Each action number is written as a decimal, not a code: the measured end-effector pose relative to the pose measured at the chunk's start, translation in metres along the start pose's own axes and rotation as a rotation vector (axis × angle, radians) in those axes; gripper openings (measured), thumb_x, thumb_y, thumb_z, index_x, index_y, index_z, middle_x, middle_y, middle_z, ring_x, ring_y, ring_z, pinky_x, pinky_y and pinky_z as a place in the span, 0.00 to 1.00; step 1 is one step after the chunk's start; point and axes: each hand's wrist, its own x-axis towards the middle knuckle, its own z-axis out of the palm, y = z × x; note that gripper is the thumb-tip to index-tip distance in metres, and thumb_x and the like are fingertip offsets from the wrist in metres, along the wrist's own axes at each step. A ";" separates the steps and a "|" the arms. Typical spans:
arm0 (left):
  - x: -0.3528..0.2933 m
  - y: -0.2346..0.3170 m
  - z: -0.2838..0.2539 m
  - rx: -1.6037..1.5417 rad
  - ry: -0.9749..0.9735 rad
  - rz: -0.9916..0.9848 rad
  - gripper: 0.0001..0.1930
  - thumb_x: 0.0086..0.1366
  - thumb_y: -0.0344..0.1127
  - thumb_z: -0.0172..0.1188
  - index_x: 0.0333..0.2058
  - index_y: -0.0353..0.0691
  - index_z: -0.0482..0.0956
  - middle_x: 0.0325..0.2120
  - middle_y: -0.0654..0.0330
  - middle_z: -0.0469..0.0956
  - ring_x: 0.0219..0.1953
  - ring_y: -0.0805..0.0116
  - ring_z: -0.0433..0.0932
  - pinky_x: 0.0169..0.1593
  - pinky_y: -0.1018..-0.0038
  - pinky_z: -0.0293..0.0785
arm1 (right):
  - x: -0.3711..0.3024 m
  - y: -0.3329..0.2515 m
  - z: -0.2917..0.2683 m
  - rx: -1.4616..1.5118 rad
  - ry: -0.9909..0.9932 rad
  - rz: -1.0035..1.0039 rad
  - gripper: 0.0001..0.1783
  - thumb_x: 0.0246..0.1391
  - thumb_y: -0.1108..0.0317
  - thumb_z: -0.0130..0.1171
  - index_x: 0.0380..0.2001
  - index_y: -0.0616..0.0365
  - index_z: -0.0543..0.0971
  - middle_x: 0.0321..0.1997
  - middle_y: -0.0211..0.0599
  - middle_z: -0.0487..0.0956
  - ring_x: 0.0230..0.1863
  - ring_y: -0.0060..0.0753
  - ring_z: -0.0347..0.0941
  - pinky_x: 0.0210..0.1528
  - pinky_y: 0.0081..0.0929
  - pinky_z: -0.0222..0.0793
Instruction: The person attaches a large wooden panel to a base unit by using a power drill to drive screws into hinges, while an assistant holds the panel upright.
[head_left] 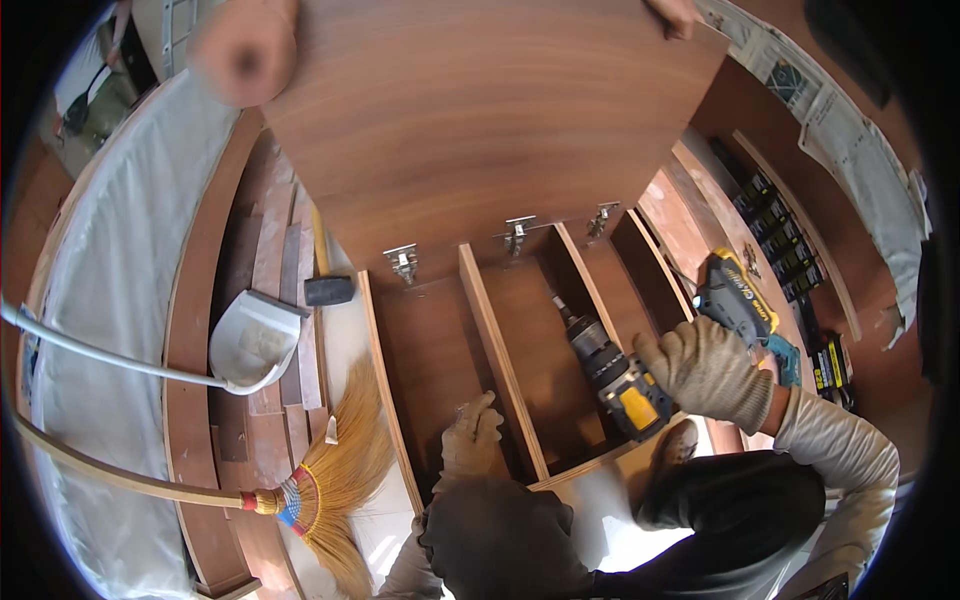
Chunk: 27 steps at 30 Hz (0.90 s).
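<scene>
My gloved right hand [705, 372] is closed around the handle of a black and yellow cordless drill [605, 365]. The drill's bit points up and left over the middle bay of a brown wooden cabinet [490, 350]. My gloved left hand [472, 435] hangs over the left bay, its fingers curled together; whatever they hold is too small to name. Past the cabinet rises a large brown wood panel [480, 120]. Metal hinges [403, 262] sit along the panel's lower edge. Another person's hand [678, 15] grips its upper right edge.
On the left are a straw broom [335, 470], a white dustpan [255, 345], a black-headed mallet [328, 290] and stacked wood strips [268, 350]. Plastic sheeting [110, 330] covers something beyond. Dark packages [785, 240] and a teal tool [785, 360] lie right. Someone stands far left.
</scene>
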 end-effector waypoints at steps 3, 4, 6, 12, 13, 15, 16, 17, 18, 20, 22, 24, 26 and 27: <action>-0.003 0.000 -0.011 0.313 -0.048 0.023 0.16 0.71 0.34 0.59 0.55 0.42 0.80 0.37 0.47 0.84 0.36 0.56 0.86 0.38 0.64 0.82 | -0.076 0.016 0.032 0.049 -0.160 0.278 0.26 0.52 0.67 0.56 0.55 0.65 0.74 0.29 0.40 0.76 0.30 0.39 0.74 0.32 0.36 0.70; -0.007 -0.003 -0.017 0.592 -0.029 0.294 0.16 0.70 0.34 0.61 0.56 0.45 0.80 0.39 0.45 0.84 0.39 0.52 0.86 0.40 0.63 0.82 | -0.104 0.016 0.036 0.156 -0.205 0.435 0.26 0.51 0.69 0.55 0.56 0.63 0.73 0.32 0.46 0.78 0.32 0.45 0.77 0.34 0.41 0.72; -0.020 0.025 -0.017 0.546 -0.015 0.281 0.16 0.70 0.33 0.60 0.55 0.49 0.80 0.40 0.46 0.84 0.39 0.50 0.85 0.41 0.61 0.82 | -0.159 0.011 0.057 0.281 -0.310 0.696 0.28 0.51 0.67 0.56 0.57 0.62 0.73 0.36 0.51 0.80 0.35 0.50 0.79 0.38 0.45 0.74; -0.056 -0.048 -0.067 1.051 0.112 0.225 0.23 0.69 0.38 0.57 0.61 0.40 0.74 0.55 0.40 0.75 0.53 0.40 0.78 0.58 0.54 0.76 | -0.292 -0.001 0.104 0.364 -0.554 1.038 0.27 0.51 0.70 0.56 0.57 0.58 0.71 0.34 0.49 0.83 0.37 0.48 0.83 0.39 0.45 0.78; -0.058 -0.052 -0.064 1.066 0.163 0.214 0.23 0.69 0.38 0.57 0.61 0.39 0.74 0.56 0.40 0.75 0.53 0.39 0.78 0.58 0.53 0.75 | -0.313 0.001 0.114 0.337 -0.538 0.974 0.27 0.51 0.71 0.56 0.56 0.59 0.72 0.33 0.49 0.82 0.36 0.49 0.82 0.37 0.46 0.78; -0.060 -0.067 -0.062 1.107 0.193 0.243 0.22 0.69 0.38 0.57 0.61 0.39 0.75 0.56 0.41 0.75 0.53 0.40 0.78 0.57 0.53 0.76 | -0.350 0.011 0.148 0.309 -0.533 0.911 0.26 0.49 0.73 0.56 0.54 0.63 0.71 0.32 0.49 0.81 0.34 0.52 0.80 0.33 0.47 0.76; -0.067 -0.076 -0.067 1.140 0.200 0.270 0.22 0.69 0.37 0.57 0.60 0.38 0.75 0.55 0.42 0.76 0.53 0.41 0.78 0.57 0.53 0.76 | -0.351 0.021 0.166 0.312 -0.490 0.894 0.27 0.49 0.72 0.57 0.55 0.62 0.71 0.34 0.49 0.81 0.36 0.52 0.80 0.34 0.47 0.76; -0.076 -0.083 -0.077 1.174 0.209 0.290 0.22 0.70 0.37 0.56 0.60 0.38 0.75 0.55 0.43 0.76 0.53 0.42 0.79 0.56 0.53 0.76 | -0.350 0.026 0.175 0.297 -0.520 0.894 0.27 0.48 0.72 0.57 0.55 0.61 0.71 0.37 0.49 0.80 0.38 0.52 0.79 0.35 0.47 0.76; -0.078 -0.063 -0.058 1.152 0.158 0.372 0.21 0.70 0.38 0.56 0.59 0.39 0.76 0.54 0.45 0.77 0.51 0.44 0.80 0.55 0.54 0.77 | -0.368 0.020 0.185 0.284 -0.465 0.904 0.30 0.50 0.72 0.55 0.60 0.59 0.69 0.38 0.50 0.78 0.37 0.54 0.77 0.39 0.49 0.74; -0.070 -0.021 -0.010 1.146 0.134 0.435 0.19 0.70 0.38 0.56 0.57 0.40 0.77 0.50 0.49 0.80 0.48 0.48 0.81 0.52 0.56 0.78 | -0.396 0.004 0.199 0.324 -0.408 0.913 0.33 0.50 0.68 0.55 0.63 0.61 0.69 0.40 0.47 0.76 0.41 0.53 0.74 0.44 0.48 0.70; -0.067 -0.016 -0.004 1.129 0.170 0.389 0.17 0.71 0.39 0.57 0.55 0.42 0.79 0.47 0.51 0.81 0.46 0.51 0.82 0.49 0.58 0.79 | -0.414 -0.022 0.218 0.302 -0.292 0.815 0.35 0.50 0.67 0.57 0.64 0.63 0.68 0.39 0.46 0.75 0.40 0.50 0.73 0.43 0.47 0.68; -0.066 -0.012 -0.006 1.091 0.150 0.358 0.16 0.72 0.40 0.57 0.54 0.43 0.79 0.47 0.51 0.81 0.45 0.51 0.83 0.49 0.59 0.79 | -0.414 -0.052 0.221 0.320 -0.280 0.811 0.35 0.50 0.66 0.58 0.64 0.65 0.69 0.38 0.45 0.74 0.39 0.49 0.72 0.42 0.47 0.68; -0.078 -0.018 -0.024 1.030 0.068 0.252 0.15 0.72 0.40 0.57 0.54 0.43 0.79 0.47 0.51 0.81 0.45 0.52 0.83 0.49 0.60 0.79 | -0.400 -0.077 0.214 0.343 -0.314 0.873 0.35 0.49 0.69 0.57 0.63 0.66 0.69 0.38 0.42 0.74 0.39 0.47 0.72 0.43 0.46 0.67; -0.081 -0.021 -0.029 0.988 0.021 0.203 0.15 0.72 0.41 0.57 0.54 0.44 0.79 0.47 0.52 0.81 0.45 0.53 0.83 0.49 0.60 0.79 | -0.402 -0.087 0.211 0.314 -0.305 0.920 0.35 0.50 0.69 0.58 0.63 0.66 0.69 0.38 0.43 0.74 0.39 0.47 0.72 0.43 0.46 0.67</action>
